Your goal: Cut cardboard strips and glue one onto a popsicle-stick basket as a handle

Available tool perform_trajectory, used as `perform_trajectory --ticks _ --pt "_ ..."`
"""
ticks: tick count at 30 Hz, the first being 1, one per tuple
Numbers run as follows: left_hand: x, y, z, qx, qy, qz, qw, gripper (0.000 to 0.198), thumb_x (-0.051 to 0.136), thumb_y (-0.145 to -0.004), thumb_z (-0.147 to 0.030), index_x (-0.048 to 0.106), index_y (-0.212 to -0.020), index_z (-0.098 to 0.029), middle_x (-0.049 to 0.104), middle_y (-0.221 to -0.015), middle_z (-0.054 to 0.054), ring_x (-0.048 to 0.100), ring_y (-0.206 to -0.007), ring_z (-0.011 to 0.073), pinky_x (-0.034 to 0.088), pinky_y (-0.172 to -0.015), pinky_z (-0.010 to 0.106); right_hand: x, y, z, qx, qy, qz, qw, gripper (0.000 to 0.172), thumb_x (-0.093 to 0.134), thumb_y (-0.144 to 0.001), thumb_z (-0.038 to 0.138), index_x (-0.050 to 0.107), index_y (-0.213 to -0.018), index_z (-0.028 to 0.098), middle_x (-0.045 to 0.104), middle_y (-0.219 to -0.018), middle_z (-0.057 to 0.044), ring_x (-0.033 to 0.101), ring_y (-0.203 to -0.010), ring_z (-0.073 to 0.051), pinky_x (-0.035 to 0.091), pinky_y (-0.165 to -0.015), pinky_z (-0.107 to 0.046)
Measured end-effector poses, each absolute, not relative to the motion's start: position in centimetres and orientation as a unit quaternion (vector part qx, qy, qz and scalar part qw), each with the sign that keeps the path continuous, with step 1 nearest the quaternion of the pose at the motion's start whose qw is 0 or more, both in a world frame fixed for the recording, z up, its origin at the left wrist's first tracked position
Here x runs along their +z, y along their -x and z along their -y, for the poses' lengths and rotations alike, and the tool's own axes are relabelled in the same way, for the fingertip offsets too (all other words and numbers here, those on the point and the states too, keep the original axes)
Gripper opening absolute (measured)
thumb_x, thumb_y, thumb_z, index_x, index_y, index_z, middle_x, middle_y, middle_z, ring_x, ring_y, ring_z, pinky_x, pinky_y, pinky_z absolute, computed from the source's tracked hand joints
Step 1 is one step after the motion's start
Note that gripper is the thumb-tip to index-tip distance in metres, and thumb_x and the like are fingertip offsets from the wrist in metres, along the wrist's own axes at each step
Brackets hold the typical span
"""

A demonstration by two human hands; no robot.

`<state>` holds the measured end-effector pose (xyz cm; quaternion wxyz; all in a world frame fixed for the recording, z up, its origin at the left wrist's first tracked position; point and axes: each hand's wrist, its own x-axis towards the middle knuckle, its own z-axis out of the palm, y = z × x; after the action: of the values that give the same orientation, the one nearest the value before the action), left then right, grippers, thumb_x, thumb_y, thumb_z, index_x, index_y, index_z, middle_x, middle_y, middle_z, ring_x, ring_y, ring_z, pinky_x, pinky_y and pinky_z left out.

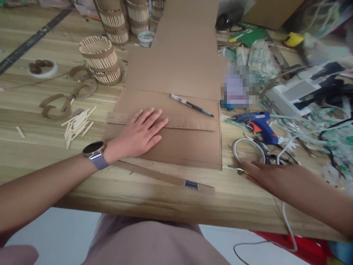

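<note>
My left hand lies flat with fingers spread on a brown cardboard sheet. Under its fingers a narrow cardboard strip crosses the sheet. A black-and-clear pen rests slantwise on the cardboard, to the right of that hand. Off the sheet's right corner, my right hand is closed around a utility knife; only its metal tip and a bit of yellow show, the rest hidden by the fingers. Just beyond this hand are a white tape roll and a blue glue gun.
Slatted stick baskets stand at the back left. Loose wooden sticks and curled cardboard strips lie left of the sheet. A cut strip lies near the table's front edge. Power strips and cables crowd the right.
</note>
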<state>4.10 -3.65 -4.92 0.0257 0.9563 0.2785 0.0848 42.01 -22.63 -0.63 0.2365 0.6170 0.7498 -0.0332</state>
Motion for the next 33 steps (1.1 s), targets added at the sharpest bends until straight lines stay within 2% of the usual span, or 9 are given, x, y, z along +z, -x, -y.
perform_trajectory --ticks 4,8,14,20,26,33 --pt "-4.7 -4.3 3.7 0.084 -0.955 -0.281 0.038 0.055 0.032 -0.104 -0.040 0.036 -0.154 -0.017 0.030 -0.162 0.017 0.026 -0.149 0.0372 0.021 -0.120 0.061 2.1 -39.6 21.0 -0.117 -0.627 -0.732 0.240 0.022 0.037 -0.096 0.037 0.057 -0.102 0.029 0.075 -0.083 -0.012 0.070 -0.063 -0.029 0.042 -0.047 -0.036" --pt "-4.6 -4.4 3.7 0.092 -0.951 -0.288 0.058 0.054 0.034 -0.104 -0.040 0.039 -0.153 -0.019 0.031 -0.162 0.016 0.026 -0.150 0.0362 0.021 -0.120 0.061 3.5 -35.1 18.6 -0.099 -0.614 -0.735 0.272 0.025 0.036 -0.098 0.039 0.056 -0.095 0.024 0.070 -0.070 -0.009 0.067 -0.057 -0.027 0.033 -0.046 -0.032" --pt "-4.9 -4.1 3.0 0.149 -0.934 -0.302 0.120 0.055 0.026 -0.106 -0.040 0.040 -0.150 -0.011 0.036 -0.158 0.019 0.030 -0.149 0.0303 0.024 -0.123 0.053 2.6 -26.6 14.3 -0.103 -0.533 -0.796 0.268 0.026 0.040 -0.102 0.037 0.060 -0.102 0.020 0.071 -0.074 -0.004 0.068 -0.063 -0.022 0.020 -0.044 -0.029" --pt "-5.1 -3.6 2.5 0.227 -0.905 -0.314 0.176 0.050 0.026 -0.105 -0.039 0.049 -0.141 -0.012 0.046 -0.152 0.017 0.036 -0.147 0.0258 0.030 -0.122 0.049 2.7 -22.4 11.8 -0.097 -0.490 -0.830 0.247 0.021 0.045 -0.103 0.033 0.061 -0.100 0.020 0.075 -0.081 -0.003 0.072 -0.073 -0.022 0.020 -0.047 -0.029" --pt "-5.3 -4.0 2.4 0.223 -0.907 -0.307 0.183 0.047 0.028 -0.105 -0.036 0.052 -0.137 -0.012 0.048 -0.149 0.016 0.036 -0.146 0.0259 0.031 -0.122 0.049 2.0 -21.4 11.5 -0.091 -0.499 -0.829 0.236 0.024 0.041 -0.103 0.036 0.061 -0.100 0.022 0.074 -0.078 -0.003 0.073 -0.070 -0.023 0.020 -0.045 -0.031" --pt "-5.2 -4.2 2.4 0.214 -0.913 -0.299 0.179 0.045 0.030 -0.105 -0.032 0.055 -0.134 -0.011 0.050 -0.148 0.017 0.037 -0.145 0.0274 0.031 -0.121 0.049 2.3 -20.9 11.1 -0.097 -0.503 -0.815 0.269 0.021 0.043 -0.103 0.032 0.060 -0.100 0.023 0.074 -0.081 -0.001 0.072 -0.075 -0.023 0.022 -0.047 -0.030"
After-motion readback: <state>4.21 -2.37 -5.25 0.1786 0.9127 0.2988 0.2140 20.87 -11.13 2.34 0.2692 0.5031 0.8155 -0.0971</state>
